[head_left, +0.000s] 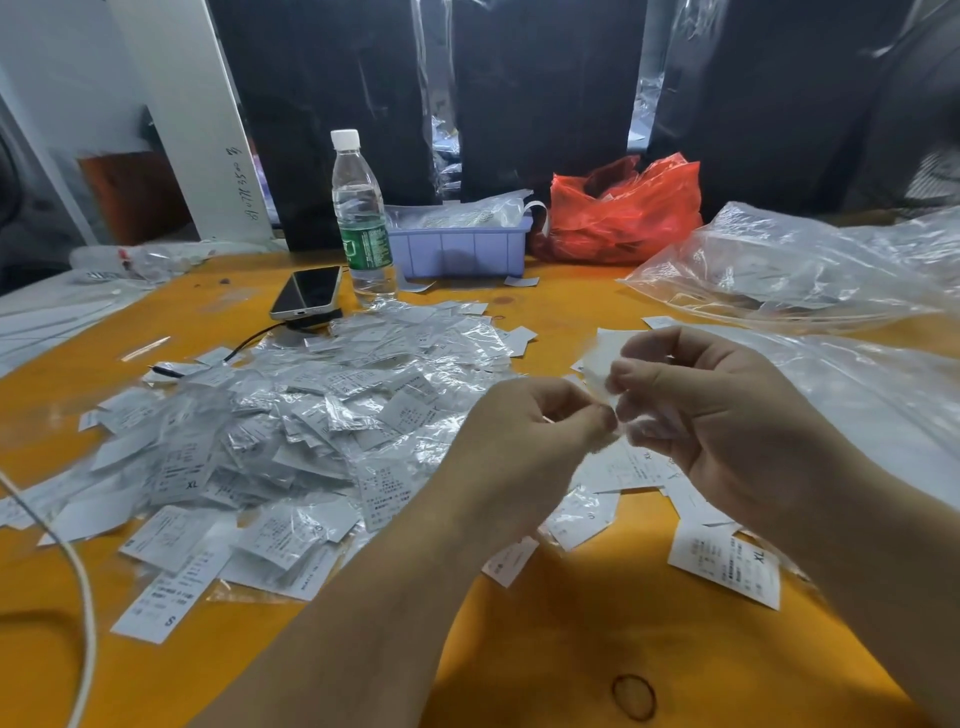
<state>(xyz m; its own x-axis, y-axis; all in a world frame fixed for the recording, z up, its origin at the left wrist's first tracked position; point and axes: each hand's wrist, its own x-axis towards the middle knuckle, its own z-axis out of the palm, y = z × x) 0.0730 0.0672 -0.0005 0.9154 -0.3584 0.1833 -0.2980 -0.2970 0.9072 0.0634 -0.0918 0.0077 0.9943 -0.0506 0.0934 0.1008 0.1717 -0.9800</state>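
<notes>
Your orange table (571, 649) fills the view. On its right side lie crumpled clear plastic bags (779, 265). To your left spreads a heap of white size labels in small clear sleeves (291, 415). At the far edge sit a red plastic bag (623, 213), a lilac tray (462, 249), a water bottle (361, 218) and a phone (306, 291).

Your left hand (519, 441) and right hand (717, 410) meet above the table, just right of the heap, with curled fingers. Between them you hold one white label (605, 353). Its lower end is pinched at your left thumb and forefinger, and your right fingertips (621, 374) pinch its edge just above. The rest stands up past both sets of fingertips. Blur hides whether a sleeve covers it.

A rubber band (634, 696) lies near you.
</notes>
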